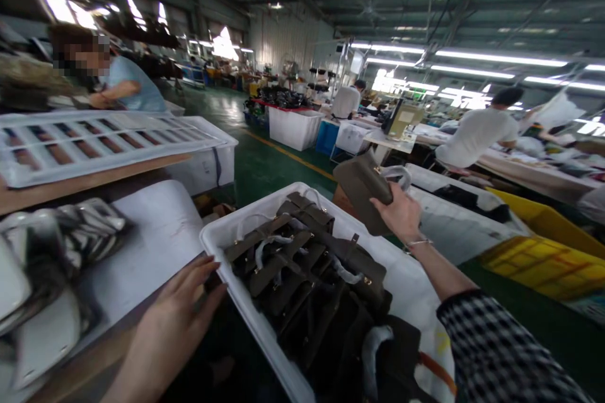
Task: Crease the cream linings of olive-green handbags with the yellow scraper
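Observation:
My right hand (401,211) grips a dark olive-brown handbag (362,192) by its edge, raised above the far right side of a white plastic bin (215,233). The bag's handle is wrapped in pale film. Inside the bin lie several similar handbags (288,258), packed close together, with wrapped handles and small gold-coloured fittings. My left hand (184,302) is at the bin's left rim, fingers stretched out and holding nothing. Whether its fingertips touch the rim I cannot tell.
White curved pieces (47,315) are stacked on the worktable (151,220) to the left. Behind them, a slotted white tray (108,138) lies near a seated person (135,85). On the right stand yellow crates (543,264) and another white bin (444,220). Other people work farther back.

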Motion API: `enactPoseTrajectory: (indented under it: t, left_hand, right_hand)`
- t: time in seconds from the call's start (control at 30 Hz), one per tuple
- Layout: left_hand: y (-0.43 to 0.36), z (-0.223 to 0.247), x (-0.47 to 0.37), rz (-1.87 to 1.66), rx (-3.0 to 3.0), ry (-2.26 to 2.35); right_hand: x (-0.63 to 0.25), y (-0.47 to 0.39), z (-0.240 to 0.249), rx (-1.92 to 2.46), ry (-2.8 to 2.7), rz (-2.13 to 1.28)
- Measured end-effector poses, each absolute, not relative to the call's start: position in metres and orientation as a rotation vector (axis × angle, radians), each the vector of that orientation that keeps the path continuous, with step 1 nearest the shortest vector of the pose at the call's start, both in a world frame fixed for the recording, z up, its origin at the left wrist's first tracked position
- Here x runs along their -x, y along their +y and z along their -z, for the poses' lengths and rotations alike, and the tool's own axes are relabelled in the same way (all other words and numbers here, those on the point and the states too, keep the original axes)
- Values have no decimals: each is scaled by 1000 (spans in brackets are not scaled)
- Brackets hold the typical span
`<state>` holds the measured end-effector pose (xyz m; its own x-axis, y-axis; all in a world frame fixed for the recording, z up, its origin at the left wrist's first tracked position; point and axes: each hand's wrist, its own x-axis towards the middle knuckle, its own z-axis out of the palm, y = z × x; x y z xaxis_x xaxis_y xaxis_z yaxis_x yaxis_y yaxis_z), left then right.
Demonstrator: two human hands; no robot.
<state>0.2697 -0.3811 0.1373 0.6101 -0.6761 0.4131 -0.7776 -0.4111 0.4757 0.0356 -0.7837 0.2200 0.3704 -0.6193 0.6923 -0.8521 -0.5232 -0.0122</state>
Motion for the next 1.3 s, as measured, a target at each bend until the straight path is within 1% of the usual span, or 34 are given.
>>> enactPoseTrajectory:
  t: [0.1, 0.2, 0.3, 0.43, 0.6, 0.8, 0.93, 1.03, 1.13, 1.23, 1.3]
  left_hand:
    - [-476, -119, -256, 33, -2128, -1425]
    - [-548, -109, -228, 218, -2081, -1664]
    - [-594, -102, -206, 357, -2040, -1784]
    - [-632, -89, -195, 345, -1954, -1849]
    - [-663, -70, -195, 309, -1990, -1976]
    - [-685, -57, -196, 199, -2005, -2102]
    - [-687, -60, -190, 128, -2000, -2119]
    - [-679, -68, -176, 112, -1843, -2180]
    - [-671, -70, -162, 56, -1720, -2217]
    - [-669, -66, -159, 125, -1845, -2147]
    - [-668, -68, -160, 181, -1868, -2129]
  right_hand:
    - [-14, -794, -194, -2265, -1291, -854]
    - [8, -796, -173, -2240, -1236, -752]
    - [27, -792, -154, -2184, -1104, -601]
    - [40, -787, -127, -2160, -968, -426]
    - [35, -786, -90, -2177, -875, -409]
    - [21, -784, -57, -2418, -934, -412]
    - [22, -795, -64, -2530, -960, -339]
    - [29, -811, -73, -2514, -1067, -308]
    - [30, -823, -69, -2517, -1124, -231]
    - [28, -822, -64, -2566, -1027, -195]
    - [29, -815, -72, -2521, -970, -283]
